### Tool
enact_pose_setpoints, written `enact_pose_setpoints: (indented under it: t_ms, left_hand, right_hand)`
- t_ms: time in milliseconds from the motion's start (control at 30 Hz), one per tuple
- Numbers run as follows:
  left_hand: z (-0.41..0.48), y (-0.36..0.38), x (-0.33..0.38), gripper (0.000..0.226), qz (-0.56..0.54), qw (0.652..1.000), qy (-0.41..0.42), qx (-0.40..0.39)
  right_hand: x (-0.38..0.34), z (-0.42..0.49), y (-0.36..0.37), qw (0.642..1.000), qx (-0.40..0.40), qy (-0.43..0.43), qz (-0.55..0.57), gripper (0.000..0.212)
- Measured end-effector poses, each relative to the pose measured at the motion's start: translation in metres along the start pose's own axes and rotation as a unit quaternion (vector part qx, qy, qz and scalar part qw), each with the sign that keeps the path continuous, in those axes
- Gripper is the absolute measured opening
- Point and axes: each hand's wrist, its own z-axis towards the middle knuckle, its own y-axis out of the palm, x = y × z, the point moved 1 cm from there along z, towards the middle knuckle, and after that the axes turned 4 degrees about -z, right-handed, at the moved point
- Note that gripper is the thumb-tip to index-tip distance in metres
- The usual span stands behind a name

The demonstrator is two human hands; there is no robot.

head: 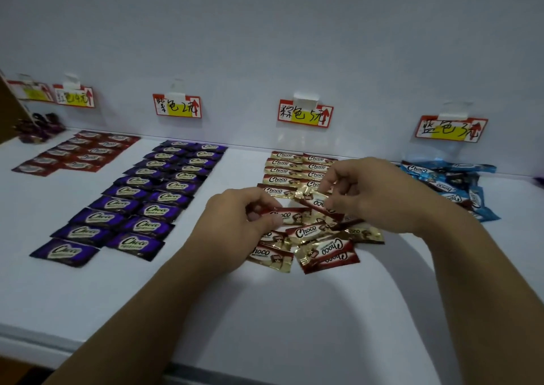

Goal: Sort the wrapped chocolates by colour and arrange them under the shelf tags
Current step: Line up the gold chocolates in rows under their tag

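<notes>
— Biggest first?
— White shelf (265, 311) across the whole view, pale back wall (265, 31) behind it. Then two long, neat columns of purple chocolates (138, 196), lying flat under the purple tag (177, 106).
— Further left?
— Two shorter columns of red chocolates (79, 153) below the red tag (73, 97). Beyond them a dark jumbled pile (41, 128), too blurred to read.
— To the right?
— Loose heap of blue chocolates (450, 184) under the blue tag (450, 129), overlapping, not lined up.
— And the middle?
— Under the brown tag (304, 115), two tidy columns of brown-and-gold chocolates (294, 169) near the wall. Just in front, an unsorted brown heap (321, 249), pieces overlapping, some turned upside down.
— Hands?
— Both over that heap. Left hand (244, 219) pinching the level brown chocolate (290, 215) by its left end, thumb against curled fingers. Right hand (368, 190) pinching the tilted brown chocolate (315, 200) between thumb and fingertips, gold end pointing up and left.
— Touching each other?
— Close together, overlapping from this angle; contact impossible to tell.
</notes>
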Motion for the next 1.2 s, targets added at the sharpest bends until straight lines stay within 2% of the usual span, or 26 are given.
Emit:
enact_pose_setpoints:
  t_ms: [167,233,333,567,667,833,967,1100,1200]
  left_hand:
    - [0.01,0.003,-0.001,0.015,0.086,0.995,0.036,0.044]
    - [0.013,0.002,0.002,0.02,0.152,0.984,0.073,0.067]
    - [0.017,0.0,0.004,0.023,0.228,0.967,0.096,0.062]
    - [0.02,0.0,0.005,0.027,0.275,0.956,0.089,0.054]
    - [0.02,-0.004,0.005,0.022,0.252,0.959,0.108,0.071]
    - [0.015,0.004,0.002,0.021,0.225,0.958,0.181,-0.003]
    - [0.013,0.004,-0.004,0.04,0.232,0.954,0.19,-0.009]
    - [0.011,0.003,-0.004,0.037,0.244,0.951,0.19,0.014]
    - [0.007,0.004,0.003,0.033,0.169,0.958,0.217,0.087]
  right_hand:
    - [0.005,0.001,0.002,0.999,-0.01,0.025,-0.02,0.013]
    - [0.004,0.001,0.002,0.999,-0.008,0.032,-0.021,0.013]
    - [0.005,0.002,0.002,0.998,-0.004,0.042,-0.037,0.015]
    - [0.008,0.006,0.002,0.998,0.032,0.042,-0.031,0.014]
    - [0.004,0.007,0.0,0.997,0.067,0.033,-0.013,0.011]
    - [0.008,0.007,0.002,0.992,0.113,0.039,-0.031,0.011]
    - [0.005,0.007,0.004,0.989,0.134,0.059,0.032,0.01]
    - [-0.003,0.004,0.005,0.981,0.088,0.074,0.159,0.009]
    - [-0.015,0.001,0.008,0.952,0.04,0.046,0.3,0.042]
